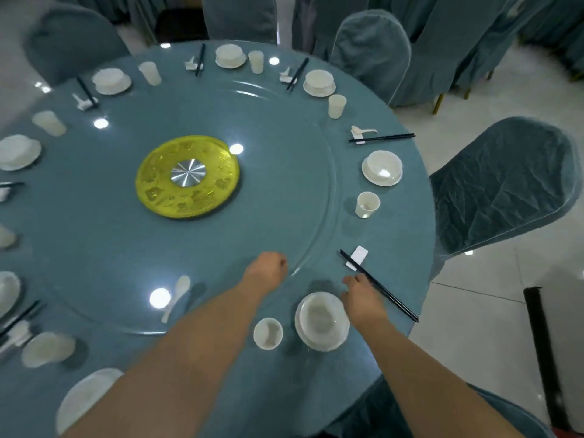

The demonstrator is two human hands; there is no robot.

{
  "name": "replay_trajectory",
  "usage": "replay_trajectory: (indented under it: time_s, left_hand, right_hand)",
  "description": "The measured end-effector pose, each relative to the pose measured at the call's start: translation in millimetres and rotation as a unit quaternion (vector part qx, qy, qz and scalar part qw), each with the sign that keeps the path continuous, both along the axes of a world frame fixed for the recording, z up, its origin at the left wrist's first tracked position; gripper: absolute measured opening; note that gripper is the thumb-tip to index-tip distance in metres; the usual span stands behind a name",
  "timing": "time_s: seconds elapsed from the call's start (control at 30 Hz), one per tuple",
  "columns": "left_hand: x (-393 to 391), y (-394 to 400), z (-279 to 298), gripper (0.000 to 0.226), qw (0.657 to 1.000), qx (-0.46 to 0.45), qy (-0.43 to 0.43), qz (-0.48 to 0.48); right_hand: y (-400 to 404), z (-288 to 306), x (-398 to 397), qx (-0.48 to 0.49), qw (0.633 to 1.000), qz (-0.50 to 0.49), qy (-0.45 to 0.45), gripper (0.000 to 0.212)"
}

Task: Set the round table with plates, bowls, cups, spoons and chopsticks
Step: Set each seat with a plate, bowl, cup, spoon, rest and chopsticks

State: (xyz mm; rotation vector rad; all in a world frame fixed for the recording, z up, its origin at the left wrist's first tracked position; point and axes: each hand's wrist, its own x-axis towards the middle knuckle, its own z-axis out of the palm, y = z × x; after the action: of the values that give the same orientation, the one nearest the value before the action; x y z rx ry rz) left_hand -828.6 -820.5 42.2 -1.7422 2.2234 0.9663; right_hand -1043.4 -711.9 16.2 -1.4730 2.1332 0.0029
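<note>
While both bare arms reached in from six o'clock, the left hand (267, 268) was curled into a loose fist on the edge of the glass turntable (284, 128), with nothing visible in it. The right hand (360, 292) lay at about five o'clock on the surface (395, 235), its fingers narrowed over the near part of a pair of black chopsticks (395, 300); whether it gripped them or only touched them could not be told. Those chopsticks ran from a white rest (357, 257) toward the rim. Just left of that hand sat a white bowl on a plate (322, 322), and beside that, toward the left, a white cup (268, 333). A white spoon (177, 295) lay alone on the glass at about seven o'clock.

Round the blue surface other places were laid. At three o'clock stood a bowl on its plate (382, 168), a cup (366, 204) near it, and chopsticks with a spoon on a rest (379, 137). Similar sets sat at one (319, 83), twelve (230, 56) and eleven o'clock (111, 80). More white ware, blurred, lined the left rim from nine to seven o'clock. A yellow disc with a metal hub (188, 176) marked the centre. Covered blue chairs (502, 184) ringed the far and right sides.
</note>
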Motion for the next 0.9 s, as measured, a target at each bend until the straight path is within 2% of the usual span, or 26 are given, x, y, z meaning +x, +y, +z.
replay_trajectory:
  time_s: [0.2, 0.37, 0.5, 0.7, 0.8, 0.9]
  left_hand:
    - [130.4, 17.6, 2.1, 0.024, 0.985, -0.047, -0.055, 0.154]
    - [202.1, 35.7, -11.7, 0.033, 0.966, -0.012, -0.082, 0.246]
    - [221.9, 45.8, -30.0, 0.038, 0.958, 0.023, -0.119, 0.26]
    - [230.4, 44.8, -43.8, 0.025, 0.958, 0.037, -0.133, 0.25]
    - [225.3, 39.6, -39.1, 0.023, 0.96, 0.054, -0.109, 0.254]
    - [207.3, 31.9, -29.8, 0.021, 0.954, 0.08, -0.032, 0.286]
  right_hand:
    - [-16.5, 5.4, 69.9, 0.0, 0.998, 0.057, -0.007, 0.03]
    - [-20.0, 4.6, 122.5, -0.02, 0.997, 0.071, -0.038, 0.027]
    - [-20.6, 2.9, 147.0, -0.022, 0.996, 0.06, -0.055, 0.028]
    - [-19.7, -0.6, 161.2, -0.021, 0.997, 0.059, -0.039, 0.025]
    - [-20.3, 1.9, 166.5, -0.033, 0.997, 0.057, -0.046, 0.025]
    - [-25.4, 6.1, 174.7, -0.032, 0.997, 0.06, -0.049, 0.018]
